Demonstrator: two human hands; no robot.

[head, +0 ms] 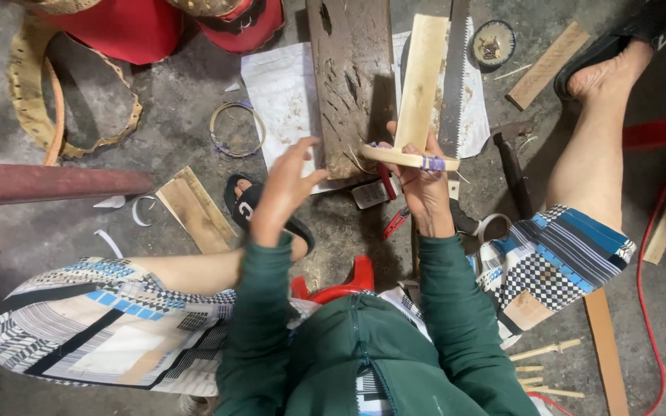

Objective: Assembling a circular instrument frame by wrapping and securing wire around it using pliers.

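Between the knees, above a red stool (341, 285): right hand (424, 189) was closed on a curved pale wooden strip (406, 158), bound at its right end with purple thread (433, 163); long axis ran left to right, across the hand. Left hand (285, 189) was open, fingers spread, holding nothing, just left of the strip's free end; the right hand was the nearer, being in contact. Beyond the right hand: a pale wooden slat (422, 77), upright from the strip; a handsaw blade (454, 77) just to its right; a dark worn plank (352, 77) to its left. Under these, on the floor, white plastic bags (283, 92), flat, rectangular, print illegible. Farther right: a round tin lid (493, 42).
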